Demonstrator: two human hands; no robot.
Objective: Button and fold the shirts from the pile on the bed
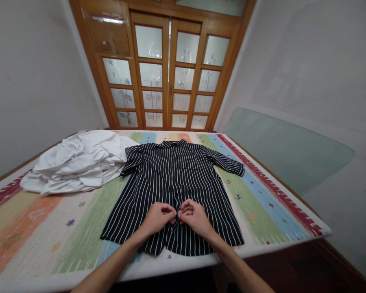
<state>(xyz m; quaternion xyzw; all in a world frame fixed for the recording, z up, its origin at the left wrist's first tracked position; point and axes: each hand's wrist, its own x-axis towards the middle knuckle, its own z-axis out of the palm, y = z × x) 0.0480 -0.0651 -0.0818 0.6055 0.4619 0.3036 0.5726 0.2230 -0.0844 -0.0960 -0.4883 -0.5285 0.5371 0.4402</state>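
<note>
A black shirt with white stripes [189, 175] lies spread flat, front side up, its collar toward the far edge and its hem toward me. Its short sleeves reach out to both sides. Over the lower front placket, my left hand [161, 215] pinches the shirt's fabric with thumb and fingertips. Close beside it, my right hand [193, 215] pinches the other side of the front opening. The fingertips of both hands nearly meet, and the cloth is slightly drawn up between them. Any button at that spot is hidden by the fingers.
Under the shirt is a colourful striped cloth [88, 228] covering the table or bed. A crumpled white cloth [79, 162] is heaped at the left, touching the left sleeve area. Wooden glass-paned doors [167, 73] stand beyond. A pale green panel [280, 146] is at the right wall.
</note>
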